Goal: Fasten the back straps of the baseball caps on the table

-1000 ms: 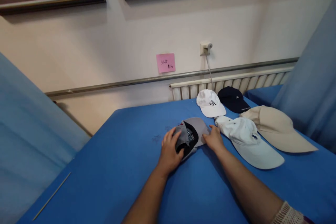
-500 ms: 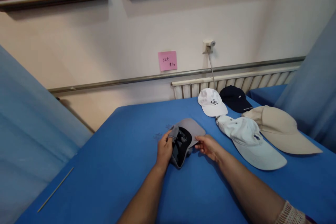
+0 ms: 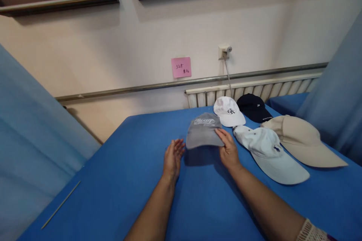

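A grey cap point(image 3: 203, 131) with white lettering sits right side up above the blue table point(image 3: 135, 165), brim toward me. My right hand point(image 3: 227, 150) pinches the brim's right edge and holds it slightly off the cloth, judging by the shadow beneath. My left hand point(image 3: 172, 156) is open, fingers stretched out, just left of the brim and apart from it.
To the right lie a white cap with a black logo point(image 3: 229, 111), a dark navy cap point(image 3: 253, 107), a pale cap point(image 3: 268, 152) and a beige cap point(image 3: 302, 139). A radiator point(image 3: 254, 90) and a pink note point(image 3: 181, 67) are on the wall. Blue drapes flank both sides.
The grey cap was upside down and folded between both hands; now it is turned right side up and moved farther away. My left hand has let go and opened.
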### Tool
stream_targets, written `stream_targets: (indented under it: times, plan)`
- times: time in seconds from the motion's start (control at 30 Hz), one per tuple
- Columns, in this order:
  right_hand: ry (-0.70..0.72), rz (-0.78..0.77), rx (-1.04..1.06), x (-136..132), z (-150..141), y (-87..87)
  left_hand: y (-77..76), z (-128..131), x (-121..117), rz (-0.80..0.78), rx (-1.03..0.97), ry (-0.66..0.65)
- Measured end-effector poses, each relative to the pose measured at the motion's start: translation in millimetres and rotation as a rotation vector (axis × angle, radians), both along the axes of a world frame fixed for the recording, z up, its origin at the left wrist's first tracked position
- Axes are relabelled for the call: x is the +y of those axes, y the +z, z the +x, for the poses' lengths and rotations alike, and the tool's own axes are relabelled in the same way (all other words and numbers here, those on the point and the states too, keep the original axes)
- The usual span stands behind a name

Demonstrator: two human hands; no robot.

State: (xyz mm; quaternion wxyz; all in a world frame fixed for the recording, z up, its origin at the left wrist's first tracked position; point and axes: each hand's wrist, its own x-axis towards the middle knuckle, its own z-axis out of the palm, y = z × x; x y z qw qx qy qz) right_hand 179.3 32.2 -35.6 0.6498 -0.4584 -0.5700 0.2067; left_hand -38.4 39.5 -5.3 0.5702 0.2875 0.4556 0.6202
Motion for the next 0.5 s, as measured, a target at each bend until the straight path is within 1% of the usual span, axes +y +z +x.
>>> stream_targets:
  times: [0.03,0.07,0.1,0.13,0.17,0.23,0.27,0.3,0.33,0.37,0.4,0.43,0.47,0.5]
  plan:
    - [0.035,0.041,-0.105,-0.7,-1.4,-2.0,2.6,3.4,-2.8,-0.016,-0.073,-0.137]
    - [0.064,0.065,-0.181,-1.2,-2.7,-3.8,4.8,6.2,-5.2,-0.036,-0.128,-0.246]
    - [0.084,0.077,-0.228,-1.4,-3.9,-5.5,6.2,8.1,-7.0,-0.06,-0.155,-0.315]
    - [0.093,0.081,-0.254,-1.4,-4.7,-6.9,6.7,9.0,-8.4,-0.085,-0.147,-0.34]
    - [0.087,0.079,-0.265,-1.2,-4.9,-8.1,6.6,9.2,-9.2,-0.112,-0.103,-0.327]
    - [0.041,0.066,-0.259,-0.5,-3.7,-9.4,5.2,8.5,-10.6,-0.175,0.04,-0.247]
    - [0.01,0.053,-0.249,-0.1,-2.4,-9.5,4.5,8.4,-11.7,-0.214,0.106,-0.231]
    - [-0.024,0.037,-0.237,0.2,-0.9,-9.3,4.3,9.0,-13.3,-0.253,0.147,-0.259]
    - [-0.057,0.019,-0.226,0.4,0.7,-8.7,4.4,10.5,-15.4,-0.291,0.152,-0.336]
    - [-0.081,0.0,-0.222,0.5,1.9,-7.8,4.9,12.8,-17.9,-0.324,0.121,-0.45]
    - [-0.092,-0.018,-0.227,0.4,2.6,-6.6,5.5,15.9,-20.5,-0.344,0.065,-0.57]
    - [-0.088,-0.031,-0.239,0.1,2.6,-5.3,6.0,19.3,-22.8,-0.347,-0.004,-0.661]
    - [-0.07,-0.038,-0.257,-0.3,1.8,-4.2,6.3,22.6,-24.4,-0.329,-0.075,-0.693]
    - [-0.036,-0.04,-0.278,-0.9,0.1,-3.4,6.3,25.3,-25.0,-0.298,-0.141,-0.666]
